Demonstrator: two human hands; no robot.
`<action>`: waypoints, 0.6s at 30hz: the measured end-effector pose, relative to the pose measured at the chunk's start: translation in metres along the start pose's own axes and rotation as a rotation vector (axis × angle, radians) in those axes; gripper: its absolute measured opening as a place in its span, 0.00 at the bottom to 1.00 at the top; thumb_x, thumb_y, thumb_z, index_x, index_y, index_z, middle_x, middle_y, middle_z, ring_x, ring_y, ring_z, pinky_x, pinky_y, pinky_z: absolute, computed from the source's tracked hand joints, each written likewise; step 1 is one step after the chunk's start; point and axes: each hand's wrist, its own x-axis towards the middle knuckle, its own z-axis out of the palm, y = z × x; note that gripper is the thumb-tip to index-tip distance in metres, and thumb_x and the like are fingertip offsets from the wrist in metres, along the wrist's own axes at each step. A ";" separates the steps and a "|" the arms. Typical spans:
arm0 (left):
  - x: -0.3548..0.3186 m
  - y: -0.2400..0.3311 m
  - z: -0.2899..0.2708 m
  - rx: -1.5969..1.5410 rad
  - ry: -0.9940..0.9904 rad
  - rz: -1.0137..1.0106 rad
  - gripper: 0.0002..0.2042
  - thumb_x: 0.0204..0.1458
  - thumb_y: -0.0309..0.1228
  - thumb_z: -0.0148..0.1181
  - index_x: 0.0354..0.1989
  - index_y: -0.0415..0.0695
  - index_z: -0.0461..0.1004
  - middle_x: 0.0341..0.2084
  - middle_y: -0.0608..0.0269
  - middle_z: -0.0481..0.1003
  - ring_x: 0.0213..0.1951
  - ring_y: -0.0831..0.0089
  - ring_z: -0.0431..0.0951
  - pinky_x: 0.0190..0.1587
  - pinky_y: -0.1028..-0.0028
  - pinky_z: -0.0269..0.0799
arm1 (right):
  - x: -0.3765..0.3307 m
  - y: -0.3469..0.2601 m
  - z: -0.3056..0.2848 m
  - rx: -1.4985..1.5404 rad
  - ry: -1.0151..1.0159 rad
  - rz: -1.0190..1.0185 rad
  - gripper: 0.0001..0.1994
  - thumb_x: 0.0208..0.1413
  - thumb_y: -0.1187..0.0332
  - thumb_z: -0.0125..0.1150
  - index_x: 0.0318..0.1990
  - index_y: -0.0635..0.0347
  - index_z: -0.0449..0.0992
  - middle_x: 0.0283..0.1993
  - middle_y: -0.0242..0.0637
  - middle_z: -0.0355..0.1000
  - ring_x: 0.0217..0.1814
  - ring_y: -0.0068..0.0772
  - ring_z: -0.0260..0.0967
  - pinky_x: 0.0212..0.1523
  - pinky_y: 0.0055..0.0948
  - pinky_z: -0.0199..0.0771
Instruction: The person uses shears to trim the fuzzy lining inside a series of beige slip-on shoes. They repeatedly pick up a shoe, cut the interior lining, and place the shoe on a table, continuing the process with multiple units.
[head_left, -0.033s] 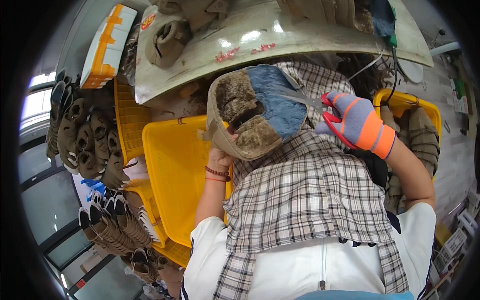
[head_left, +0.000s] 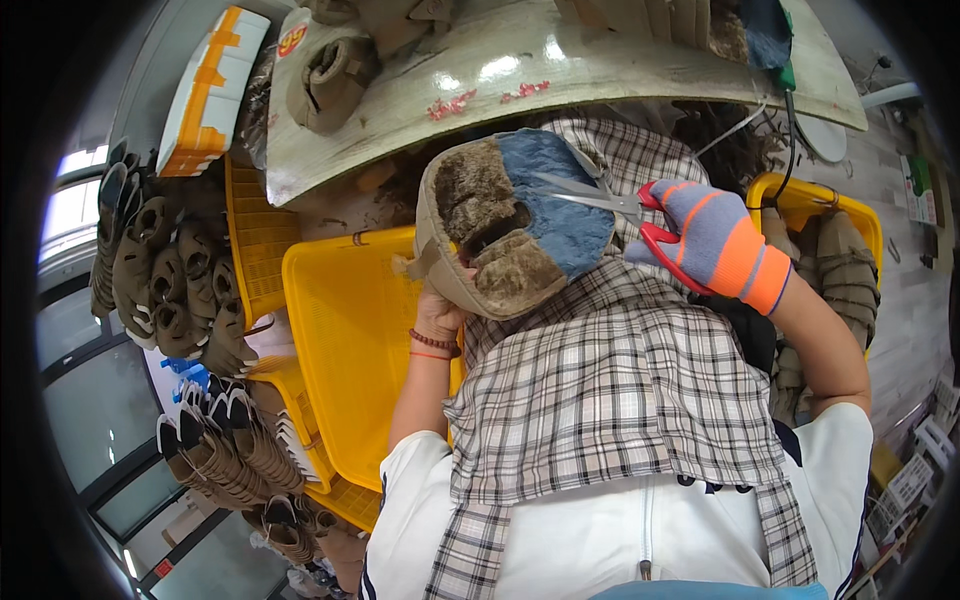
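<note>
scissors [head_left: 628, 206] gripped in gloved right hand [head_left: 715, 240] (elbow bent) — left hand [head_left: 437, 314] clasps fur-lined piece [head_left: 548, 235] by its edge

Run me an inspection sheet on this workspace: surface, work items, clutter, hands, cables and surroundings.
Surface: pale table ahead, red marks on top.
Work items: lined piece, brown and blue plush inside; scissors, blades apart over the blue plush.
Clutter: brown pieces on the table; left basket and right basket, both yellow, the right one holding more brown pieces.
Grip: left hand, bare, holds the lined piece; right hand, gloved, holds the scissors by their red handles.
Cables: black cable hanging at the table's right end.
Surroundings: stacked footwear, white box with orange tape and glass panels at left.
</note>
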 end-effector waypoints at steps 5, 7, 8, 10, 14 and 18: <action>-0.009 -0.004 0.001 0.080 -0.050 -0.063 0.15 0.44 0.21 0.64 0.41 0.45 0.73 0.32 0.64 0.76 0.36 0.66 0.78 0.42 0.65 0.78 | 0.014 0.006 0.019 -0.251 -0.094 -0.079 0.18 0.44 0.54 0.63 0.39 0.56 0.75 0.33 0.38 0.74 0.38 0.37 0.72 0.39 0.32 0.70; -0.009 0.003 -0.018 0.117 -0.134 -0.073 0.12 0.43 0.20 0.63 0.38 0.45 0.74 0.29 0.64 0.76 0.33 0.66 0.78 0.38 0.66 0.77 | 0.021 -0.001 0.025 -0.245 -0.105 -0.138 0.17 0.44 0.55 0.63 0.37 0.55 0.76 0.32 0.37 0.73 0.37 0.37 0.71 0.40 0.32 0.70; -0.010 0.006 -0.025 0.132 -0.183 -0.085 0.11 0.43 0.20 0.63 0.36 0.44 0.75 0.28 0.64 0.75 0.31 0.65 0.78 0.37 0.67 0.77 | 0.024 -0.005 0.029 -0.285 -0.124 -0.135 0.15 0.45 0.56 0.63 0.36 0.54 0.76 0.32 0.36 0.73 0.37 0.36 0.71 0.39 0.32 0.69; -0.008 0.007 -0.029 0.147 -0.252 -0.125 0.09 0.43 0.18 0.61 0.32 0.44 0.75 0.25 0.63 0.74 0.28 0.65 0.78 0.32 0.69 0.75 | 0.028 -0.010 0.036 -0.287 -0.154 -0.169 0.14 0.45 0.56 0.62 0.36 0.53 0.76 0.32 0.36 0.73 0.37 0.36 0.71 0.39 0.32 0.69; -0.015 0.004 -0.022 0.171 -0.089 -0.131 0.09 0.40 0.13 0.58 0.23 0.44 0.72 0.20 0.63 0.70 0.22 0.68 0.74 0.25 0.73 0.70 | 0.033 -0.016 0.052 -0.464 -0.207 -0.259 0.13 0.46 0.55 0.61 0.35 0.50 0.77 0.32 0.31 0.73 0.37 0.32 0.71 0.39 0.30 0.68; -0.018 0.008 -0.008 0.305 0.017 -0.151 0.13 0.36 0.11 0.59 0.18 0.46 0.66 0.16 0.67 0.63 0.18 0.72 0.68 0.24 0.75 0.67 | 0.046 -0.026 0.063 -0.528 -0.272 -0.283 0.08 0.46 0.59 0.59 0.31 0.49 0.78 0.30 0.29 0.74 0.35 0.30 0.72 0.33 0.29 0.68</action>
